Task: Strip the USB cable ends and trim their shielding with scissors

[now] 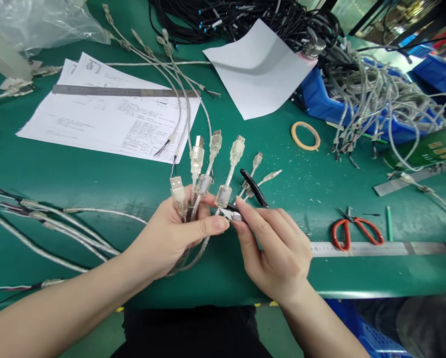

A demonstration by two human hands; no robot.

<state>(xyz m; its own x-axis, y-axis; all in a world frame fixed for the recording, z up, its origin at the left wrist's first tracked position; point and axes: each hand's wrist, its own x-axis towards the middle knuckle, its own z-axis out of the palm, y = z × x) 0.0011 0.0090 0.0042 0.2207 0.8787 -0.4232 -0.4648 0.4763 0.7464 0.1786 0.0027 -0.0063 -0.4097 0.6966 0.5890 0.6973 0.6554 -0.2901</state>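
Observation:
My left hand (181,223) is closed around a bunch of clear-jacketed USB cables (198,164), their plugs pointing up and away from me. On one of these cables, a clear moulded lump (223,196) stands just above my left thumb. My right hand (277,243) is closed on a pair of black-handled cutters (258,189). The metal jaws touch or nearly touch that cable right below the lump; my fingers partly hide them. Two more USB plugs (271,176) stick out behind the black handles.
Printed sheets (96,117) lie under a steel ruler (114,91). At right are a tape roll (305,136), red-handled pliers (345,236) on another ruler (394,248), and a blue bin (315,97) of cables. Stripped cable ends (32,206) lie left; black cables (226,20) are heaped behind.

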